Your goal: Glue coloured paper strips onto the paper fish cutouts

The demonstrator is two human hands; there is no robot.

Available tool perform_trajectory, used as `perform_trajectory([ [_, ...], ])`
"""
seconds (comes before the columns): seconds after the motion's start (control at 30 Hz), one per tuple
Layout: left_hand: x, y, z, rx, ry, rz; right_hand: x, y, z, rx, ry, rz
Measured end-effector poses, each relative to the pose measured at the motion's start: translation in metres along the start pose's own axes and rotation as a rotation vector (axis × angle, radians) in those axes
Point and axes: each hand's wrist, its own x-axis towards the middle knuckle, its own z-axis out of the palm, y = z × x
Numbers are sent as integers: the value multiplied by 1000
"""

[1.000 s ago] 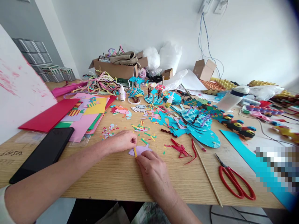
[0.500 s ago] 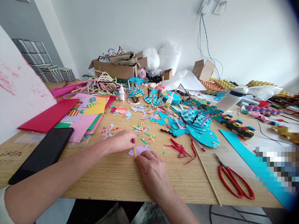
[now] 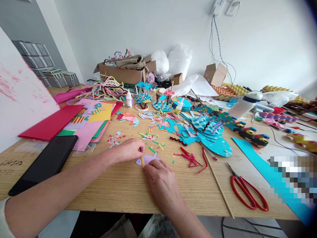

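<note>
a flat light-purple paper fish (image 3: 150, 159) lies on the brown wooden table (image 3: 119, 195), in front of the person. a thin yellow paper strip (image 3: 142, 161) goes across it, near its head. the left hand (image 3: 130, 149) has curled fingers by the strip's top end. the right hand (image 3: 162, 180) has bent fingers pressed together, touching the fish and the strip's low end. i can't tell if either hand pinches the strip.

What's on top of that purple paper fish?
A yellow strip lies across the purple fish, near its eye. The right hand covers part of the fish, so anything under there is hidden.
</note>
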Motion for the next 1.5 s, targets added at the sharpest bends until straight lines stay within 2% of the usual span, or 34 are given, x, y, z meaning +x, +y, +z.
perform_trajectory([
  [0.3, 5, -11, 9, 13, 37, 24, -1, -1, -3, 13, -4, 7],
  [0.7, 0, -5, 8, 8, 65, 25, -2, -3, -6, 70, -7, -9],
  [0.87, 0, -5, 9, 15, 46, 12, -5, -7, -9, 69, -54, -5],
  [1.03, -1, -4, 8, 28, 42, 9, -19, -10, -23, 142, -70, -53],
  [1.13, 0, -6, 9, 33, 39, 25, -32, 11, -45, 144, -25, 9],
  [1.23, 3, -11, 10, 36, 28, 36, -44, 51, -71, -27, 31, 299],
  [1.3, 5, -13, 9, 35, 18, 50, -51, 79, -85, -199, -21, 540],
  [1.37, 6, -14, 7, 21, 3, 54, -55, 101, -92, -291, -116, 654],
  [1.5, 4, -10, 1, -11, -32, 36, -55, 117, -90, -338, -292, 677],
])
